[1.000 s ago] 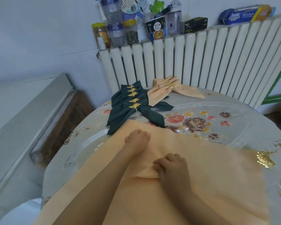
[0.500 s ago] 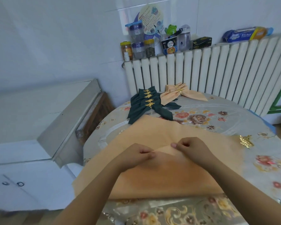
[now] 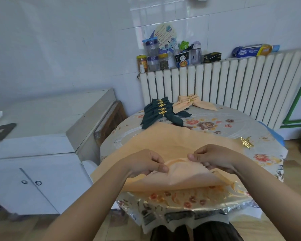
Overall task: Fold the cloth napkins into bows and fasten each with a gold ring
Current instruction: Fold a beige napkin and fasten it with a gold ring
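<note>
Pinching peach napkin (image 3: 181,178) between left hand (image 3: 146,162), right hand (image 3: 214,157) fingers (image 3: 191,156)

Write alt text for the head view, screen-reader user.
Both hands, left hand and right hand, pinch a lifted fold of a peach napkin spread on a round floral table. Behind it lie finished green bows and peach bows with gold rings; a loose gold ring sits to the right.

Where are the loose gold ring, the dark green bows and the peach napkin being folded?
loose gold ring (image 3: 246,142), head view, on its leaf ornament.
dark green bows (image 3: 161,114), head view, middle of the stack.
peach napkin (image 3: 163,141), head view, flat part beyond the hands.
</note>
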A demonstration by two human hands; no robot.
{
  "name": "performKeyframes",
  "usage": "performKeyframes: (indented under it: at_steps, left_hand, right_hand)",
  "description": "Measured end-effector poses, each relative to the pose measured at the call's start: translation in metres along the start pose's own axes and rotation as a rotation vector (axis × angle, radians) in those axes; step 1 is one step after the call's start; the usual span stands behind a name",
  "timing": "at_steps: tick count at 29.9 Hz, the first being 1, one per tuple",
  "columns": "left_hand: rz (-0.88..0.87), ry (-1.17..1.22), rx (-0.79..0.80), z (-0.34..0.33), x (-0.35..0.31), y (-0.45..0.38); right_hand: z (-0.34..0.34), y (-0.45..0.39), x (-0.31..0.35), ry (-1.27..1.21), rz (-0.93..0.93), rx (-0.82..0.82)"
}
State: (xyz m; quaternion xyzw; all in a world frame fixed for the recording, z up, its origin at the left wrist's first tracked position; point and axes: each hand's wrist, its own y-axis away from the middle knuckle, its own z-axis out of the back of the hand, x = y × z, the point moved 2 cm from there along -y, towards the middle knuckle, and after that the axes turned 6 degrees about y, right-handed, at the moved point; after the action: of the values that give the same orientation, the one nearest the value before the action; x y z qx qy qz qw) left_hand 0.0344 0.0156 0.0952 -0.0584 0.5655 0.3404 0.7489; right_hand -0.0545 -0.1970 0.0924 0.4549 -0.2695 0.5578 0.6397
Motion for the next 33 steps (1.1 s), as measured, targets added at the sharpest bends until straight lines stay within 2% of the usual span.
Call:
performKeyframes:
  at_steps: [5,8,10,15,18,22,24,29,33]
  left_hand:
    - [-0.004,0.032,0.055,-0.008,0.006,0.005]
    - [0.005,0.043,0.038,-0.008,0.008,-0.003]
    - [0.021,0.058,-0.032,-0.006,0.01,-0.012]
    - [0.026,0.171,-0.302,0.013,0.019,-0.048]
    - [-0.034,0.109,-0.502,0.033,0.025,-0.071]
    - [0.0,0.053,-0.702,0.066,0.036,-0.112]
    - [0.037,0.039,-0.717,0.079,0.042,-0.135]
    - [0.231,-0.042,-0.62,0.115,0.071,-0.199]
    - [0.264,-0.213,-0.737,0.14,0.091,-0.238]
  right_hand:
    - [-0.007,0.005,-0.004,-0.083,0.03,0.154]
    - [-0.005,-0.003,-0.01,-0.129,0.003,0.109]
    - [-0.001,-0.01,-0.012,-0.092,-0.027,0.056]
    - [0.013,-0.039,-0.024,-0.028,-0.122,0.09]
    - [0.023,-0.065,-0.03,0.173,-0.173,0.003]
    - [0.034,-0.116,-0.039,0.327,-0.263,-0.228]
    - [0.036,-0.143,-0.041,0.367,-0.267,-0.312]
    - [0.047,-0.229,-0.055,0.502,-0.273,-0.447]
    - [0.053,-0.28,-0.063,0.718,-0.221,-0.579]
